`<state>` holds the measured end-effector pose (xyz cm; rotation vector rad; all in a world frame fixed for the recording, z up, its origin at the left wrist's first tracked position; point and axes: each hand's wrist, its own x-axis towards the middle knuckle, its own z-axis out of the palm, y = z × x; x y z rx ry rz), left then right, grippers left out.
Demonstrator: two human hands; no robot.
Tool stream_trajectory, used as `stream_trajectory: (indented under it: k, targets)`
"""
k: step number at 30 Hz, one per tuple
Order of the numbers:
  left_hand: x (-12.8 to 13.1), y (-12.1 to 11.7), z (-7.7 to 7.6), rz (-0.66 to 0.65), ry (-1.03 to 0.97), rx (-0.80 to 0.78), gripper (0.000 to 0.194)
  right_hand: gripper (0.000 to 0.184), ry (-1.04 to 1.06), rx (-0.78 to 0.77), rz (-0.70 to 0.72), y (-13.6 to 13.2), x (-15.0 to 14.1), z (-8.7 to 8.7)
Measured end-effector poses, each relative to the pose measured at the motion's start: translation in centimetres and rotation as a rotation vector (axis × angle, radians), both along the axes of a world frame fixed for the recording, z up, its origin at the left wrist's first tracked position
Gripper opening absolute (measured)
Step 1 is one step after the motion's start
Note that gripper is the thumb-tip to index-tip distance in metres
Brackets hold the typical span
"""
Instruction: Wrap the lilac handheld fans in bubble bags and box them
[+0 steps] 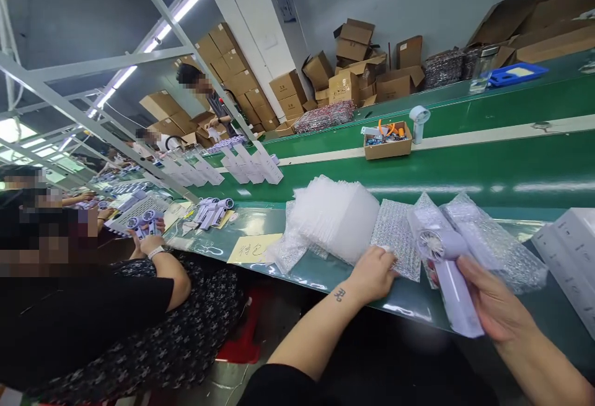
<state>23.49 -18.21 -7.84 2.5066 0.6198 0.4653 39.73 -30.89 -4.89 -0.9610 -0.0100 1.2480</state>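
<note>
My right hand (495, 300) is closed around a pale lilac handheld fan (455, 288), its round grille up and its handle slanting down toward me. My left hand (374, 273) has its fingers curled on the near edge of a flat bubble-wrap bag (398, 238) on the bench. A thick stack of white bubble-wrap bags (337, 217) lies just beyond that hand. Behind the held fan, two filled bubble-wrap bags, one a wrapped fan (483, 235), rest on the bench.
White boxes (569, 257) stand at the right. Across the green conveyor (320, 167) are a small carton of parts (388, 145) and an upright fan (419, 124). A yellow paper sheet (253, 248) and piled fans (211, 212) lie leftward, where a co-worker (93, 307) holds fans.
</note>
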Motion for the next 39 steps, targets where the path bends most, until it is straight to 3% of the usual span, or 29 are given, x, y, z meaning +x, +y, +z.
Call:
stream_trajectory:
  k: [3,5,7,10,14,18,21,24,28,34,36,39]
  targets:
    - [-0.9,1.4,-0.4,-0.158,0.229,0.327,0.015,0.032,0.176,-0.037,0.008,-3.1,0.3,-0.7]
    - [-0.9,1.4,-0.4,-0.130,0.284,0.391,0.019,0.034,0.226,-0.049,0.066,-4.8,-0.1,-1.0]
    - [-0.5,0.8,0.0,-0.043,0.257,0.343,0.019,0.038,0.212,-0.072,0.153,-6.3,-0.9,-1.1]
    - [0.1,-0.6,1.5,0.125,0.104,0.104,0.020,0.050,0.111,-0.020,0.273,-7.2,-2.6,-0.3]
    - [0.8,-1.3,4.1,0.073,0.033,-0.329,0.018,0.079,-0.006,0.045,0.313,-5.7,-4.1,1.7]
    - [1.0,0.5,5.7,0.110,-0.039,-0.870,0.026,0.058,-0.080,0.031,0.448,-3.3,-3.9,2.1]
    - [0.8,2.0,6.8,0.086,-0.060,-1.039,0.033,0.049,-0.198,-0.022,0.433,-2.5,-3.6,1.1]
    - [0.7,2.2,8.0,-0.023,-0.009,-0.946,0.028,0.047,-0.296,-0.058,0.330,-2.4,-3.9,0.5]
    - [1.3,1.4,9.4,-0.122,0.072,-0.692,0.023,0.050,-0.360,-0.059,0.271,-2.1,-4.4,1.5]
    - [2.4,1.1,10.0,-0.018,0.100,-0.498,0.028,0.100,-0.277,-0.001,0.261,-1.7,-4.2,2.4]
    - [2.3,1.3,10.3,-0.049,0.092,-0.446,0.027,0.093,-0.251,0.044,0.337,-1.6,-3.9,1.8]
    - [1.6,1.5,10.9,-0.169,0.097,-0.368,0.023,0.063,-0.261,0.149,0.459,-1.4,-3.3,0.9]
